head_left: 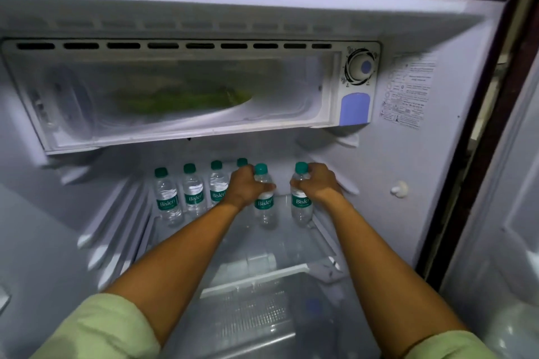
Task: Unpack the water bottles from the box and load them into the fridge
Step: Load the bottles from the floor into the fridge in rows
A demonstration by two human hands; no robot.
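Both arms reaching in over the glass shelf (294, 245). Left hand (248, 183) gripping one bottle (264, 204), right hand (316, 182) gripping another (301, 202), both upright. Behind, four bottles (192, 192) already standing in a row. Box unseen; remaining count unknowable.

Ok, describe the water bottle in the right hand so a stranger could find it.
Look below the freezer box, on the glass shelf. The small clear green-capped bottle stands farthest right, gripped by the right hand, apart from the row.
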